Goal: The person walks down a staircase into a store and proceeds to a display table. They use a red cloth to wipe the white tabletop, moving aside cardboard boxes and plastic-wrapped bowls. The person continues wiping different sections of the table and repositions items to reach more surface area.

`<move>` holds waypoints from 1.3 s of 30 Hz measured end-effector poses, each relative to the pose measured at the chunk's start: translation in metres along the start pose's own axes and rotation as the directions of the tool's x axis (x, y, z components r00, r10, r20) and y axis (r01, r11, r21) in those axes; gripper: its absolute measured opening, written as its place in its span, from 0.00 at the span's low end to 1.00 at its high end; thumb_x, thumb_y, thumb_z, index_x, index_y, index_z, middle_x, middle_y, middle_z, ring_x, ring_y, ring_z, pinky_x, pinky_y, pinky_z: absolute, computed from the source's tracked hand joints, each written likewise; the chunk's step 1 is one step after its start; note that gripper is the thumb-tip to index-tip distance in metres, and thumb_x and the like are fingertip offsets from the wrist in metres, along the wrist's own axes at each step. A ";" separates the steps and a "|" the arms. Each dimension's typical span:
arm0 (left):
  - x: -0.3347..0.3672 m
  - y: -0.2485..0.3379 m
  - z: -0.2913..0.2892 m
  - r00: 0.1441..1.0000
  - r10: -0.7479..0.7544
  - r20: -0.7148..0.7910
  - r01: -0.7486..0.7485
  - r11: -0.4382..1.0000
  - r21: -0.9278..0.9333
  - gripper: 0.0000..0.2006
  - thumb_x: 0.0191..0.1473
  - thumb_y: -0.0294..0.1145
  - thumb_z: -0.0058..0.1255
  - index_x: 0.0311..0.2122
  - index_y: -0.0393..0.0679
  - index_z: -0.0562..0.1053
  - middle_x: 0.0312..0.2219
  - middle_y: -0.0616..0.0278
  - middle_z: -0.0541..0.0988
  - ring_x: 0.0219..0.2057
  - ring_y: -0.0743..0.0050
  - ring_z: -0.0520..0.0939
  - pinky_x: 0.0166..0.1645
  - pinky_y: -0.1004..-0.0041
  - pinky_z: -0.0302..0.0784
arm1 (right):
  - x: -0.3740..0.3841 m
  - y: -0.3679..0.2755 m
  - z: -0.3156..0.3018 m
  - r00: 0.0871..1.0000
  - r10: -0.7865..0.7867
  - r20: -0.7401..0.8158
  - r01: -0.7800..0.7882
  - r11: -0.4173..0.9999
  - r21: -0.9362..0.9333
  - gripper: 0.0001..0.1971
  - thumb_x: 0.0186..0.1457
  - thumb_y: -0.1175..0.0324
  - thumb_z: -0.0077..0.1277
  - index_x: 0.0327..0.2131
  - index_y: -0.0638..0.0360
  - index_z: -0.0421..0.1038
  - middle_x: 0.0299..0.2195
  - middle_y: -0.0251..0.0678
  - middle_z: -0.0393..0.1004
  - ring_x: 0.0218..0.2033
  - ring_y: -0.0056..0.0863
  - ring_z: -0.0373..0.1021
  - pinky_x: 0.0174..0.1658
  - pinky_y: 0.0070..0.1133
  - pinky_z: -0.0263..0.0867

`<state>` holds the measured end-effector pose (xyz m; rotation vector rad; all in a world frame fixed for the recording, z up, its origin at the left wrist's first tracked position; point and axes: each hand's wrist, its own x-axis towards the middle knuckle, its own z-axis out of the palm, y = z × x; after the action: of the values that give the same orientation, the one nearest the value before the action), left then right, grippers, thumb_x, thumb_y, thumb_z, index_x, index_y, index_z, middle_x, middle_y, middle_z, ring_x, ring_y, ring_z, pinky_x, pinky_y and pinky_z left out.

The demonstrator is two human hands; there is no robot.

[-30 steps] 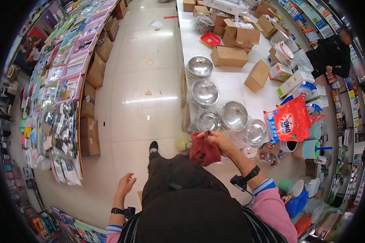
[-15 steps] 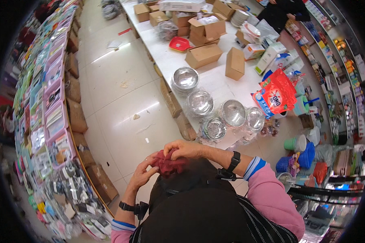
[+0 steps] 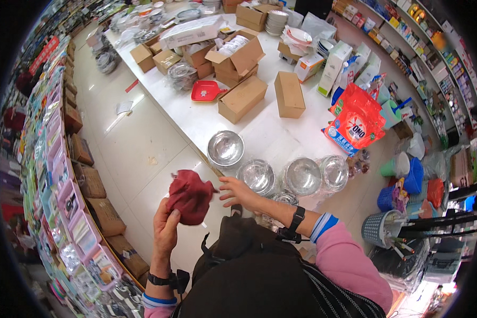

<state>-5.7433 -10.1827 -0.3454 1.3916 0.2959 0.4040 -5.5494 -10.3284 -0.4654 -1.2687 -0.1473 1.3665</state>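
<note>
A crumpled dark red cloth (image 3: 192, 197) is gripped in my left hand (image 3: 166, 225), with the thumb pressed on its near side. To its right, my right hand (image 3: 238, 194) is apart from the cloth, fingers spread and holding nothing. That hand is near the table's corner, just below a shiny metal bowl (image 3: 226, 148). More metal bowls, some in clear plastic wrap, stand beside it, including one bowl (image 3: 256, 177) and another bowl (image 3: 302, 176).
The white table (image 3: 169, 100) carries brown cardboard boxes (image 3: 243, 99), a red square pan-shaped item (image 3: 205, 91) and a red detergent bag (image 3: 358, 117). At left runs a long display of pink trays (image 3: 71, 199) above cartons. Blue baskets (image 3: 413, 176) stand at right.
My right hand has let go of the cloth and moved away from it. My left hand now holds the cloth alone, farther left and higher. The view has shifted.
</note>
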 end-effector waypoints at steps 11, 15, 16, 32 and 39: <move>0.173 -0.011 0.010 0.869 0.061 0.491 -0.294 0.862 0.413 0.14 0.48 0.31 0.57 0.41 0.38 0.73 0.53 0.46 0.69 0.52 0.50 0.73 0.55 0.63 0.67 | 0.047 -0.096 -0.034 0.924 -0.296 0.241 -0.018 0.597 0.802 0.23 0.63 0.50 0.38 0.52 0.58 0.65 0.50 0.38 0.71 0.50 0.33 0.68 0.57 0.32 0.62; 0.239 -0.073 -0.052 0.983 -0.100 0.153 0.025 0.903 0.429 0.09 0.55 0.24 0.47 0.41 0.38 0.74 0.50 0.55 0.73 0.48 0.67 0.75 0.51 0.71 0.69 | 0.060 -0.109 -0.087 0.956 -0.220 -0.193 0.284 0.533 0.797 0.21 0.65 0.56 0.35 0.54 0.58 0.63 0.53 0.37 0.68 0.56 0.33 0.63 0.62 0.34 0.54; 0.257 -0.094 -0.070 0.982 -0.137 0.131 0.073 0.910 0.407 0.08 0.57 0.22 0.44 0.42 0.39 0.73 0.48 0.57 0.73 0.46 0.74 0.74 0.48 0.76 0.69 | 0.059 -0.111 -0.102 0.928 -0.302 -0.218 0.364 0.609 0.704 0.25 0.62 0.57 0.38 0.59 0.59 0.58 0.58 0.38 0.64 0.59 0.33 0.59 0.65 0.35 0.48; 0.485 -0.390 -0.169 0.834 -0.502 0.229 -0.166 0.168 0.972 0.23 0.44 0.33 0.61 0.45 0.40 0.66 0.41 0.45 0.74 0.43 0.44 0.75 0.47 0.54 0.72 | 0.043 -0.083 -0.363 0.235 -0.357 -0.904 -0.618 0.663 -0.423 0.34 0.39 0.65 0.57 0.54 0.61 0.66 0.44 0.51 0.74 0.50 0.41 0.69 0.53 0.30 0.64; 0.506 -0.418 -0.136 0.751 -0.659 0.027 -0.049 -0.015 0.999 0.39 0.35 0.49 0.69 0.46 0.39 0.61 0.41 0.46 0.75 0.46 0.46 0.75 0.49 0.57 0.73 | 0.113 -0.041 -0.444 0.206 0.068 -0.976 -0.588 0.806 -0.068 0.35 0.44 0.64 0.55 0.59 0.58 0.60 0.52 0.48 0.69 0.48 0.44 0.71 0.30 0.32 0.76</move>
<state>-5.3065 -9.8910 -0.7623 2.6874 0.4812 -0.9027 -5.1711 -10.4850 -0.6760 -2.4710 0.8088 0.6389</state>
